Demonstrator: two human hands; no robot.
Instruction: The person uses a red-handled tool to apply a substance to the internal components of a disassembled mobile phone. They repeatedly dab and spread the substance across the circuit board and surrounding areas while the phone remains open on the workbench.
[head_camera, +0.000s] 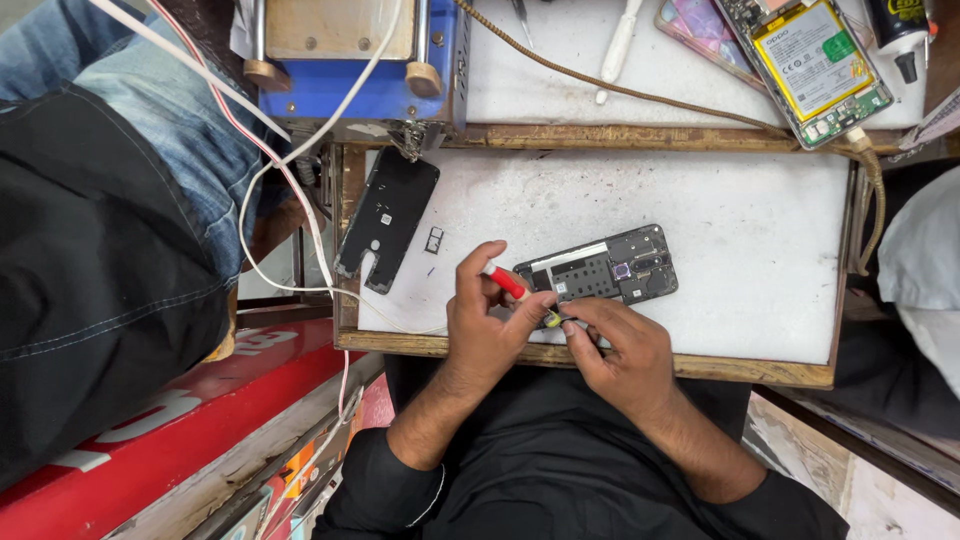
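The left hand (485, 325) pinches a red screwdriver (508, 283) over the opened phone (600, 268), while right hand (615, 345) fingers pinch its tip to steady it.

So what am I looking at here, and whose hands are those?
There is one picture, taken by a camera on a person's head, looking down at their own two hands. The left hand holds a small screwdriver with a red handle. The right hand rests at the near edge of an opened phone, whose insides show. The phone lies on a white board with a wooden rim. To the left on the board lie a black phone cover and a tiny tray. Farther back another opened phone shows its battery. A second person in jeans sits at the left.
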